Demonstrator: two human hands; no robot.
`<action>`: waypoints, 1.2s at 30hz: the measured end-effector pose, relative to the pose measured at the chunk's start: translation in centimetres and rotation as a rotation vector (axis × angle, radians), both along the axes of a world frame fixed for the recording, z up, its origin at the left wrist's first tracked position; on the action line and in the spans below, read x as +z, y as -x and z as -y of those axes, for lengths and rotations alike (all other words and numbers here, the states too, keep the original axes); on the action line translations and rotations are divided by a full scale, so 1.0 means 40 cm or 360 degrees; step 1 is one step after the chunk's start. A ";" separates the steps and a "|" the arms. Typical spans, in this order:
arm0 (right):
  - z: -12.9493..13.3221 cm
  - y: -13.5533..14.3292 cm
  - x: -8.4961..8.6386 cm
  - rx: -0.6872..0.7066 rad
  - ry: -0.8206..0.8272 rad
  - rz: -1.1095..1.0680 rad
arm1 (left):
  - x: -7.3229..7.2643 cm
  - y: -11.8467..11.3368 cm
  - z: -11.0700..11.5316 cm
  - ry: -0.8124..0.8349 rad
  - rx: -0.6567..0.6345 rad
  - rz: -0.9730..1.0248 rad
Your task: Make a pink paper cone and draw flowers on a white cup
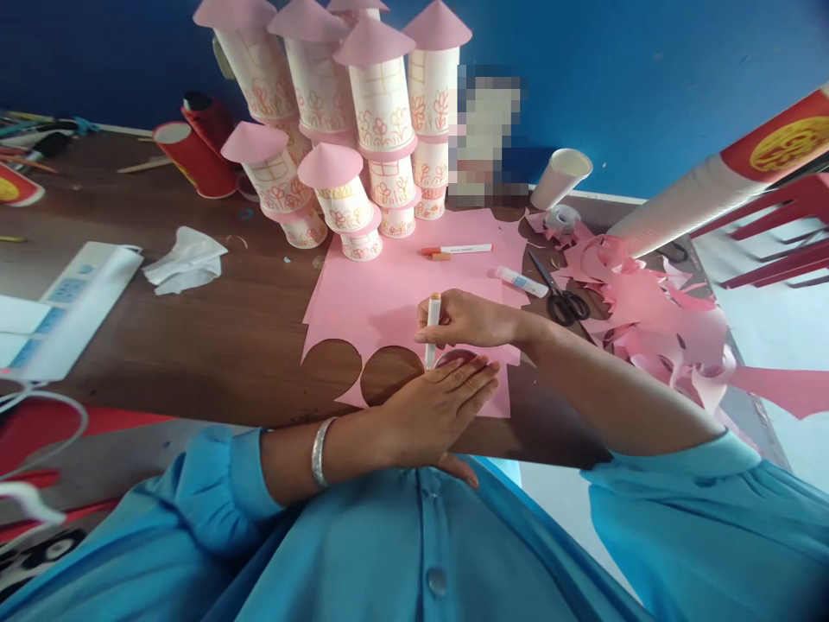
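Note:
My right hand (463, 319) is closed around an upright white marker (432, 333), its lower tip by the front part of the pink paper (369, 298). Below it my left hand (431, 406) lies flat, fingers extended to the right over the paper's front edge and a round shape beside the marker. Round cut-outs along that edge show brown wood. Farther back on the paper rest an orange-and-white marker (459, 250) and a small orange cap (441, 257). A glue stick (522, 282) and black scissors (565, 302) lie at the right.
Paper-cup towers (382, 104) with pink cone roofs stand at the back of the table (246, 345). Pink scraps (673, 320), a tape roll (562, 218) and a white cup (560, 179) are at the right. Crumpled tissue (186, 260) and a power strip (81, 302) lie left.

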State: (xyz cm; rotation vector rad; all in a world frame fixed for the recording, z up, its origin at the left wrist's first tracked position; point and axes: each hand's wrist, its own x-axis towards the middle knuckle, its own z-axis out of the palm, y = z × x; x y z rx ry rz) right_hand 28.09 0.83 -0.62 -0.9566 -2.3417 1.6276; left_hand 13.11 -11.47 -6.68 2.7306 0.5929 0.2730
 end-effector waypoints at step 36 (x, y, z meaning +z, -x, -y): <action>0.096 -0.226 -0.050 -0.0869 -0.0135 -0.0241 | 0.005 0.020 -0.008 0.0001 0.0006 0.0175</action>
